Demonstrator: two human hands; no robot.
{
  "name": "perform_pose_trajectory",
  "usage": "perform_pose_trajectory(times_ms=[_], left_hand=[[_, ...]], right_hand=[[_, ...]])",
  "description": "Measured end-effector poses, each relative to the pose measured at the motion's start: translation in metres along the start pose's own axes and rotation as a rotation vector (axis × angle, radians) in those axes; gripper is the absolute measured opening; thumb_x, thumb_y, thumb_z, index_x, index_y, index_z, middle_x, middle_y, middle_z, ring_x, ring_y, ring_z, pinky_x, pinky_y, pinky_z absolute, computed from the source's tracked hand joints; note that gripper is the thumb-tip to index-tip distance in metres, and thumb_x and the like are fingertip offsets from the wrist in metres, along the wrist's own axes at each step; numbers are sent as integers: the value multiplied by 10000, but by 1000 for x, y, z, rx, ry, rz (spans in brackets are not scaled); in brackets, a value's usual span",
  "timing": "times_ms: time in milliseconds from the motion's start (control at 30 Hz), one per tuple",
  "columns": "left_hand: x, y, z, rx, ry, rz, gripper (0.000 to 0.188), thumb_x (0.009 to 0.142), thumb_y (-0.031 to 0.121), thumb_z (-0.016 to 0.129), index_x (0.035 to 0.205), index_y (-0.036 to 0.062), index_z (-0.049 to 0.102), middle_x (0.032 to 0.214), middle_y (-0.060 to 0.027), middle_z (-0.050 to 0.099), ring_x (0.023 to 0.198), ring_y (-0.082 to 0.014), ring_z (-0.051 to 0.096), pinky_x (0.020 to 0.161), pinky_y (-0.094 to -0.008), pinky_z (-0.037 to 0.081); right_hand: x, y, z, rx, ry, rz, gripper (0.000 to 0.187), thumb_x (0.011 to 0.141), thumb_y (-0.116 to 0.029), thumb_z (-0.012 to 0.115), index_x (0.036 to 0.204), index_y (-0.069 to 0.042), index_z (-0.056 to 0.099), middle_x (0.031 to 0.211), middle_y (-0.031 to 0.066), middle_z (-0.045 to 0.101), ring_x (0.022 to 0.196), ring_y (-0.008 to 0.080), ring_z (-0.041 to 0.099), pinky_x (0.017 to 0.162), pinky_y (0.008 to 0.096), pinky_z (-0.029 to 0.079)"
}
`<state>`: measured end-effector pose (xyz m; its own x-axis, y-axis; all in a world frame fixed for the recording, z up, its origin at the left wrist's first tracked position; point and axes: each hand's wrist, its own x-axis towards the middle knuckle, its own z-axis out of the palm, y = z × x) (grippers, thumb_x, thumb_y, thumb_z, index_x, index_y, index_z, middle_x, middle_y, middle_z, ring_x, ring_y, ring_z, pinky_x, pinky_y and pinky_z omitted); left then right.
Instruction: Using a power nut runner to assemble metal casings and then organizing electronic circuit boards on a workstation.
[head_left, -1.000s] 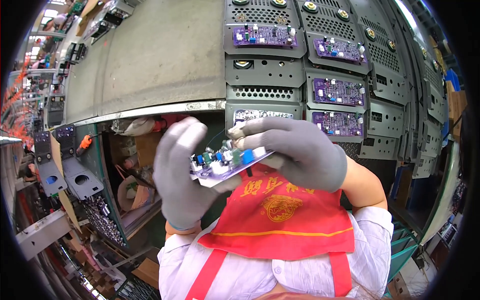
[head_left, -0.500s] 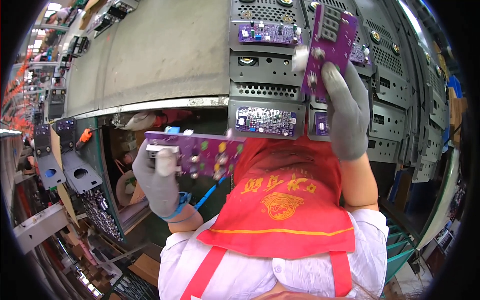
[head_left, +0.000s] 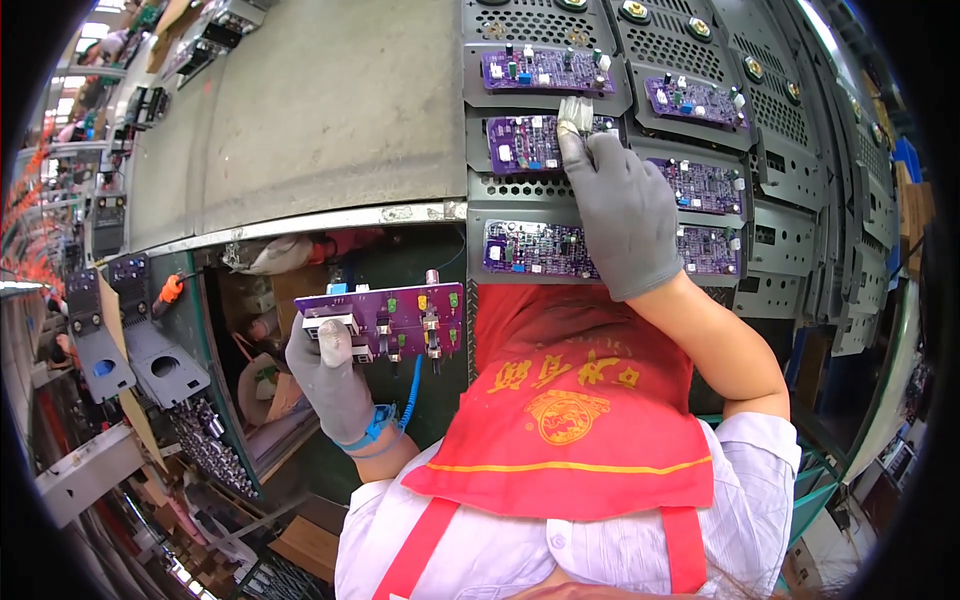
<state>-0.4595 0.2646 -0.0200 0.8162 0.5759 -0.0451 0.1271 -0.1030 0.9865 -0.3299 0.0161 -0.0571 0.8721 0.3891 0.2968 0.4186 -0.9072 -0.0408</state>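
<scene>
My gloved left hand grips a purple circuit board by its left end, thumb on its white connector block. That board is held tilted in the air, left of my apron. Ahead and to the right, my gloved right hand reaches over a second purple circuit board lying on a dark grey perforated metal plate. Its thumb and fingers are closed together at this board, with a whitish, wrapped-looking piece at the fingertips. The hand hides the board's right part.
More purple circuit boards lie on neighbouring metal plates, some partly behind my right hand. Stacked metal plates stand at the right. A worn grey tabletop with a metal edge spans the left. A blue coiled cord runs from my left wrist.
My right hand has lowered the raised board onto the middle left plate, moving left and turning it face up. My left hand has shifted slightly right and down with its board.
</scene>
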Motion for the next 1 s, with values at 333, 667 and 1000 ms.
perform_pose_trajectory(times_ms=[333, 667, 1000], left_hand=[[-6, 5, 14, -29, -115, -14, 514, 812, 446, 714, 981, -30, 615, 820, -5, 613, 723, -64, 525, 629, -214, 416], [-18, 37, 71, 247, -543, 615, 549, 679, 421, 829, 958, 1, 612, 883, -99, 658, 807, -235, 651, 705, -326, 516], [-72, 10, 156, -171, -478, 303, 551, 768, 193, 798, 1181, -30, 508, 1078, -126, 595, 980, -186, 601, 863, -332, 503]], right_hand=[[14, -1, -23, 12, -7, -51, 288, 880, -134, 567, 1156, -67, 618, 882, 71, 570, 746, 231, 601, 633, 350, 472], [-46, 5, -63, 1104, -227, -286, 401, 820, -155, 674, 1192, -58, 562, 1006, 122, 646, 885, 321, 638, 751, 397, 509], [-110, 57, -65, 1454, -55, 234, 425, 809, -12, 673, 1211, -35, 539, 1147, 157, 607, 1053, 339, 599, 863, 380, 498]])
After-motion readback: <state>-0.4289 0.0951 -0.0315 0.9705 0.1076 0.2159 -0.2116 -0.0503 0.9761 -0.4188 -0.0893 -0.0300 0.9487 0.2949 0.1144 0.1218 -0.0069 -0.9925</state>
